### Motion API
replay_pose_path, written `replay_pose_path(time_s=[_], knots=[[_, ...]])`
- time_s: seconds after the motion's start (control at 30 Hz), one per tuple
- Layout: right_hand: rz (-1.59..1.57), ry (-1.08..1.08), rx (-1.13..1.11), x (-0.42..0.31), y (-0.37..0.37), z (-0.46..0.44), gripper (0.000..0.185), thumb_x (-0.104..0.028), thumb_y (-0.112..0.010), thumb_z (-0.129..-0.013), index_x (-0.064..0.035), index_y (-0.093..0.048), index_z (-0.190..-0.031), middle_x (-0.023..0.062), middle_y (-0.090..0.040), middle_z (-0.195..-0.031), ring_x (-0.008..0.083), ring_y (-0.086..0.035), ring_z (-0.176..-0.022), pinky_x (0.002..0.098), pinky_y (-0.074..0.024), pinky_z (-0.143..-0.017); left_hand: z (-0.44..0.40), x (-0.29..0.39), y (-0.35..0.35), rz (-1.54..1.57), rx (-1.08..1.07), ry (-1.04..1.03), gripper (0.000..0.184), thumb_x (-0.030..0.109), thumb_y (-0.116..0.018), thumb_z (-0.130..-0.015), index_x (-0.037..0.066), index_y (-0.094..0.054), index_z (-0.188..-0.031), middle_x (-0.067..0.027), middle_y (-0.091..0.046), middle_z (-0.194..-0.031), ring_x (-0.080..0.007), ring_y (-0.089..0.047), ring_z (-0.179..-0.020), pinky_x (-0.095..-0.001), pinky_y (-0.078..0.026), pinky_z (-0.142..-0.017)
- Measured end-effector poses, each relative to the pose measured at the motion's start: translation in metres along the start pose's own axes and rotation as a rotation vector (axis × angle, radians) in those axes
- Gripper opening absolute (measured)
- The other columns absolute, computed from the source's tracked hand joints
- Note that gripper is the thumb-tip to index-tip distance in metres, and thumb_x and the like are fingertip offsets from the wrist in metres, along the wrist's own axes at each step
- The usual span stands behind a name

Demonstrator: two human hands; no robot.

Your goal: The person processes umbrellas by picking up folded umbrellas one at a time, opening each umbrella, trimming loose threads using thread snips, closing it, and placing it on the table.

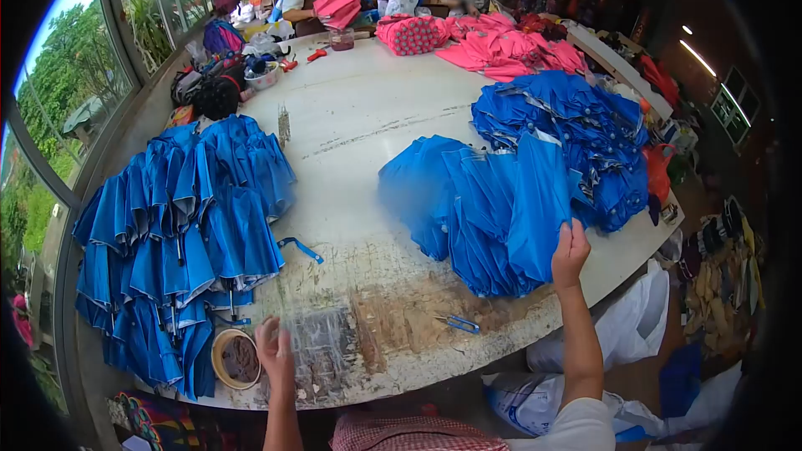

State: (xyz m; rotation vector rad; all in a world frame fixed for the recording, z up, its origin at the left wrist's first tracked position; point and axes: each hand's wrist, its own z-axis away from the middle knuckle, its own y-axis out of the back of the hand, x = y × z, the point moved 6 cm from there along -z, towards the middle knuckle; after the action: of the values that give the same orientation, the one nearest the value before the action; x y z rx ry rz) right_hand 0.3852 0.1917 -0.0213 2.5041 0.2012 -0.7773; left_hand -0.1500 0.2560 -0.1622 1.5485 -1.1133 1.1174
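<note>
Toward the right, my right hand (571, 252) pinches the edge of a blue umbrella (536, 205), which lies on a row of folded blue umbrellas (476, 200). My left hand (274, 349) is raised near the table's front edge with its fingers apart and nothing in it. Just left of it stands a round tub (236, 359) with dark brown contents. Many more blue umbrellas (184, 209) are spread in overlapping rows on the left side. Blue-handled snips (458, 323) lie on the worn front part of the table.
Behind the row is a big heap of blue umbrellas (560, 117). Pink umbrellas (501, 46) lie at the far end of the white table (351, 134), where two people are at work. Dark bags (217, 88) sit at the back left, and white sacks (618, 326) stand below the right edge.
</note>
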Motion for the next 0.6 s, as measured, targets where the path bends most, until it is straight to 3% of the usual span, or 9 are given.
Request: replay_pose_path(time_s=[0.17, 0.23, 0.3, 0.37, 0.43, 0.5, 0.53, 0.57, 0.6], knots=[[-0.250, 0.177, -0.208, -0.107, 0.127, 0.057, 0.015, -0.007, -0.050, -0.082, 0.0042, -0.059, -0.087, 0.0123, -0.056, -0.066, 0.0249, -0.051, -0.050, 0.0338, -0.0400, -0.049, 0.101, 0.040, -0.203, 0.704, -0.514, 0.424, 0.046, 0.024, -0.063, -0.083, 0.001, -0.049, -0.120, -0.0143, -0.046, -0.126, -0.0202, -0.046, -0.114, -0.0318, -0.041, -0.089], [-0.692, 0.235, -0.434, -0.129, 0.135, 0.085, 0.012, -0.004, -0.054, -0.079, 0.0057, -0.058, -0.085, 0.0152, -0.056, -0.067, 0.0273, -0.051, -0.051, 0.0340, -0.0404, -0.048, 0.127, 0.071, -0.252, 1.287, -0.625, 0.660, 0.047, 0.027, -0.065, -0.082, 0.000, -0.052, -0.119, -0.0145, -0.052, -0.121, -0.0185, -0.051, -0.108, -0.0307, -0.044, -0.086], [-0.707, 0.276, -0.653, -0.136, 0.126, 0.120, 0.010, -0.004, -0.056, -0.079, 0.0055, -0.057, -0.084, 0.0152, -0.052, -0.063, 0.0278, -0.050, -0.050, 0.0349, -0.0380, -0.046, 0.159, 0.098, -0.255, 1.483, -0.696, 0.808, 0.045, 0.028, -0.065, -0.082, 0.000, -0.054, -0.116, -0.0140, -0.055, -0.116, -0.0183, -0.054, -0.103, -0.0309, -0.045, -0.084], [-0.712, 0.214, -0.707, -0.130, 0.110, 0.154, 0.012, -0.007, -0.058, -0.080, 0.0040, -0.058, -0.084, 0.0162, -0.052, -0.063, 0.0315, -0.050, -0.051, 0.0355, -0.0382, -0.046, 0.188, 0.120, -0.241, 1.299, -0.749, 0.788, 0.042, 0.028, -0.065, -0.082, 0.000, -0.056, -0.113, -0.0135, -0.058, -0.110, -0.0181, -0.056, -0.098, -0.0312, -0.047, -0.081], [-0.676, 0.462, -0.615, -0.129, 0.139, 0.150, 0.017, -0.013, -0.060, -0.080, 0.0026, -0.059, -0.086, 0.0126, -0.051, -0.062, 0.0251, -0.050, -0.050, 0.0321, -0.0372, -0.045, 0.199, 0.140, -0.222, 0.932, -0.778, 0.623, 0.040, 0.028, -0.064, -0.083, -0.001, -0.058, -0.109, -0.0131, -0.061, -0.105, -0.0179, -0.059, -0.093, -0.0314, -0.048, -0.079], [-0.661, 0.107, -0.507, -0.105, 0.178, 0.123, 0.025, -0.020, -0.062, -0.080, 0.0013, -0.058, -0.092, 0.0075, -0.049, -0.060, 0.0176, -0.047, -0.048, 0.0281, -0.0357, -0.045, 0.193, 0.164, -0.213, 0.516, -0.799, 0.318, 0.038, 0.029, -0.064, -0.083, -0.001, -0.061, -0.106, -0.0126, -0.064, -0.099, -0.0177, -0.061, -0.088, -0.0317, -0.050, -0.076], [-0.709, 0.040, -0.375, -0.090, 0.188, 0.114, 0.030, -0.025, -0.063, -0.080, 0.0004, -0.058, -0.094, 0.0060, -0.048, -0.060, 0.0151, -0.045, -0.048, 0.0267, -0.0350, -0.044, 0.192, 0.181, -0.207, 0.361, -0.813, 0.071, 0.035, 0.030, -0.069, -0.078, -0.001, -0.066, -0.092, -0.0079, -0.067, -0.081, -0.0148, -0.063, -0.073, -0.0288, -0.051, -0.065], [-0.752, -0.027, -0.242, -0.079, 0.193, 0.107, 0.035, -0.030, -0.065, -0.079, -0.0004, -0.058, -0.097, 0.0044, -0.048, -0.060, 0.0126, -0.043, -0.047, 0.0252, -0.0343, -0.044, 0.194, 0.185, -0.201, 0.095, -0.816, -0.085, 0.029, 0.026, -0.070, -0.078, 0.004, -0.066, -0.095, -0.0086, -0.068, -0.080, -0.0132, -0.064, -0.073, -0.0285, -0.050, -0.066], [-0.582, 0.008, -0.329, -0.089, 0.194, 0.099, 0.036, -0.031, -0.066, -0.079, -0.0007, -0.058, -0.098, 0.0055, -0.050, -0.061, 0.0125, -0.046, -0.048, 0.0249, -0.0356, -0.045, 0.198, 0.183, -0.198, -0.005, -0.805, -0.205, 0.028, 0.027, -0.070, -0.076, 0.005, -0.066, -0.093, -0.0094, -0.068, -0.079, -0.0173, -0.064, -0.070, -0.0301, -0.050, -0.064]])
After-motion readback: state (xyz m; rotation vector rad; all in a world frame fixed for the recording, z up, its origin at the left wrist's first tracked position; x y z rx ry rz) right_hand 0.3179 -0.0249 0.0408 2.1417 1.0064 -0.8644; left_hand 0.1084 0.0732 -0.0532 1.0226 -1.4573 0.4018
